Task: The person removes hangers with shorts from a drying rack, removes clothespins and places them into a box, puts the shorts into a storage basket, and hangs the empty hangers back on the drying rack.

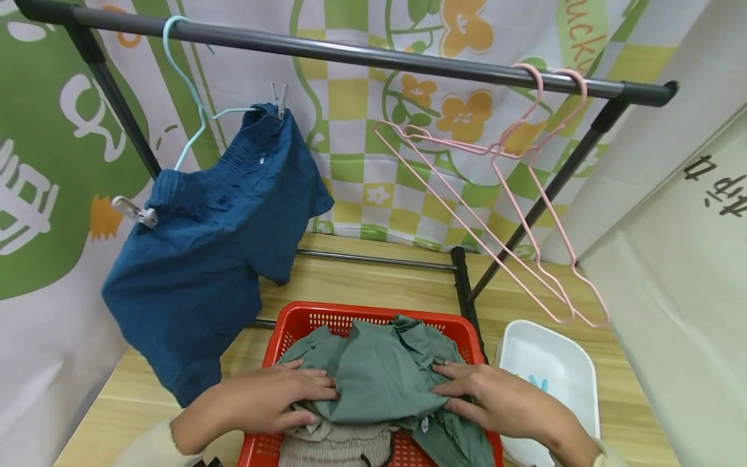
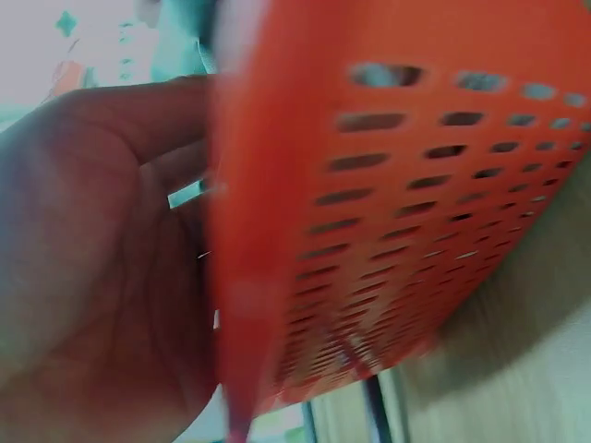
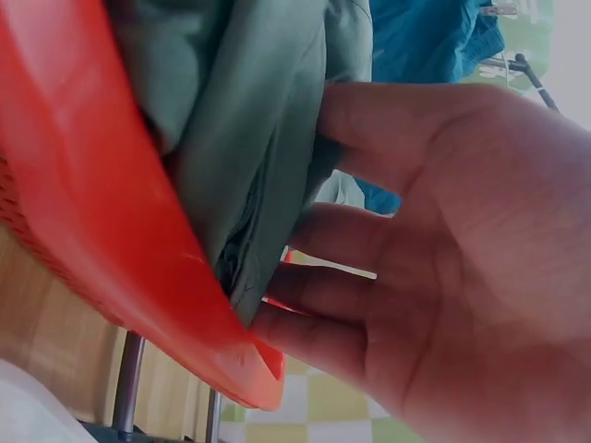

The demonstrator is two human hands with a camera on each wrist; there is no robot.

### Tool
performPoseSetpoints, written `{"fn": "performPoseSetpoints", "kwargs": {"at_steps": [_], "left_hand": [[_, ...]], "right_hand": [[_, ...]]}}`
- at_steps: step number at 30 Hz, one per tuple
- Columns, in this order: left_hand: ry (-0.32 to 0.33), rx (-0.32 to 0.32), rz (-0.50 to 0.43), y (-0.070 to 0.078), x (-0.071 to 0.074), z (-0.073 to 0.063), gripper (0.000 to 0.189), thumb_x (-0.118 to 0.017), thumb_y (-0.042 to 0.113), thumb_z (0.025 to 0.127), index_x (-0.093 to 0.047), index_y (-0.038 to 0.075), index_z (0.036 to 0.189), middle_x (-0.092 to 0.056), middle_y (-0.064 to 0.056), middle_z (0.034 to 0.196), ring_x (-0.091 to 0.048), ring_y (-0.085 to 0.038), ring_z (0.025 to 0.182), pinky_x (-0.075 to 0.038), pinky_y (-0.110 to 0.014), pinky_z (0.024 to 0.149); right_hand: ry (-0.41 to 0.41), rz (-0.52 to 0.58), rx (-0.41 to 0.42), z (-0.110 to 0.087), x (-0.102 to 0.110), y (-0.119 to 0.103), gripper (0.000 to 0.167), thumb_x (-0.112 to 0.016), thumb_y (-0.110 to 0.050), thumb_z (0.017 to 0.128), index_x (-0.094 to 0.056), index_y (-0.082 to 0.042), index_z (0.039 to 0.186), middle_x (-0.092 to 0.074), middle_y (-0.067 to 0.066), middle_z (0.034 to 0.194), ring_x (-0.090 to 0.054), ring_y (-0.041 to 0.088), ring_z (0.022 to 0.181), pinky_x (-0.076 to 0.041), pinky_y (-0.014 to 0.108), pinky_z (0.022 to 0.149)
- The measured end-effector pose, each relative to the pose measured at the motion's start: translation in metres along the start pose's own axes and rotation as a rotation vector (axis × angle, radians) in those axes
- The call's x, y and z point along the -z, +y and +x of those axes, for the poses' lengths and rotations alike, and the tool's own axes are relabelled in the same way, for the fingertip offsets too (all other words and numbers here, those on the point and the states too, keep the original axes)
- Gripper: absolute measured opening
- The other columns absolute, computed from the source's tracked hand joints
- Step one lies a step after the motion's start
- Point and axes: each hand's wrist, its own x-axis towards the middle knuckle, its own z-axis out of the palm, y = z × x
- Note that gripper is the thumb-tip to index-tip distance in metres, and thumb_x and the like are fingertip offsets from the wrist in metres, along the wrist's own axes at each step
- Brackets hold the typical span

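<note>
A crumpled green garment [image 1: 385,376] lies in the red basket [image 1: 382,310], over a beige garment [image 1: 338,447] with a gathered waistband. My left hand [image 1: 274,397] rests on the green cloth's left side, fingers extended. On its right side lies my right hand [image 1: 496,395], its fingers spread and touching the fabric. In the left wrist view the basket wall [image 2: 416,212] hides the left fingertips. The right wrist view shows the right hand [image 3: 434,240] with fairly straight fingers against the green folds [image 3: 268,138].
Blue shorts [image 1: 216,233] hang clipped on a light-blue hanger [image 1: 195,97] at left. Pink hangers [image 1: 513,152] hang on the black rack bar [image 1: 362,55] at right. Beside the basket stands a white tray [image 1: 548,344] with small blue items inside.
</note>
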Motion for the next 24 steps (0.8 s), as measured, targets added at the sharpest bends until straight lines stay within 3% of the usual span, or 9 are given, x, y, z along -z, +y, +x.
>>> {"fn": "performPoseSetpoints", "kwargs": {"at_steps": [3, 9, 14, 24], "left_hand": [[-0.045, 0.001, 0.035, -0.002, -0.001, 0.006, 0.049, -0.060, 0.036, 0.105, -0.054, 0.023, 0.152, -0.048, 0.005, 0.155, -0.040, -0.019, 0.145, -0.032, -0.054, 0.117], [-0.101, -0.001, 0.113, -0.004, 0.000, 0.014, 0.050, -0.062, 0.034, 0.105, -0.052, 0.023, 0.153, -0.046, 0.005, 0.156, -0.040, -0.017, 0.145, -0.035, -0.050, 0.116], [-0.127, 0.007, 0.200, -0.003, -0.002, 0.018, 0.050, -0.060, 0.037, 0.105, -0.052, 0.024, 0.153, -0.045, 0.005, 0.157, -0.040, -0.015, 0.145, -0.037, -0.046, 0.116], [-0.057, -0.104, 0.485, -0.011, -0.015, 0.019, 0.050, -0.051, 0.043, 0.109, -0.050, 0.023, 0.155, -0.047, 0.004, 0.156, -0.043, -0.012, 0.142, -0.046, -0.039, 0.109]], "right_hand": [[-0.057, -0.002, -0.023, 0.001, -0.002, 0.002, 0.033, -0.059, -0.034, 0.107, -0.071, -0.020, 0.135, -0.055, 0.008, 0.149, -0.049, 0.033, 0.138, -0.048, 0.051, 0.105], [-0.146, -0.060, 0.002, 0.011, -0.004, 0.003, 0.036, -0.065, -0.030, 0.104, -0.068, -0.023, 0.139, -0.055, 0.013, 0.148, -0.048, 0.034, 0.138, -0.048, 0.051, 0.105], [-0.184, -0.088, 0.005, 0.019, -0.011, 0.008, 0.051, -0.074, -0.040, 0.095, -0.065, -0.025, 0.143, -0.052, 0.015, 0.150, -0.046, 0.034, 0.141, -0.050, 0.047, 0.103], [-0.122, -0.208, 0.008, 0.030, -0.035, 0.016, 0.067, -0.086, -0.034, 0.085, -0.058, -0.025, 0.145, -0.058, 0.009, 0.145, -0.056, 0.027, 0.131, -0.056, 0.045, 0.092]]}}
